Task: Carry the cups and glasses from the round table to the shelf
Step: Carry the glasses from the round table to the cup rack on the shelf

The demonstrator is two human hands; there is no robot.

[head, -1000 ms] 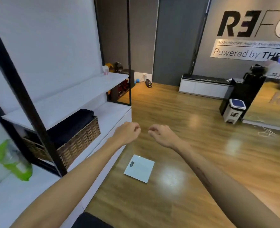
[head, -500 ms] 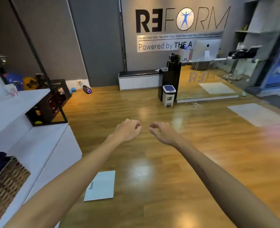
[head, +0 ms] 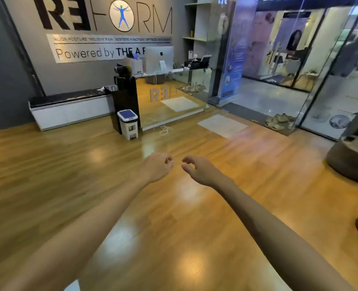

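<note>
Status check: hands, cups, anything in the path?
Left hand and right hand loosely curled, holding nothing. No cups, glasses, round table or shelf in view. Open wooden floor ahead; pedal bin far off.

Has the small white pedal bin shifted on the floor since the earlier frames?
No. The pedal bin stands against the tall black cabinet as before; only the head camera has turned right.

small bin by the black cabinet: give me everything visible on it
The pedal bin is small, boxy and looks like white plastic, with a blue panel set in its closed lid and a dark label on the front. A foot pedal juts from its base. It stands upright on the wooden floor, close against the black cabinet, near a loose coil of cable.
</note>
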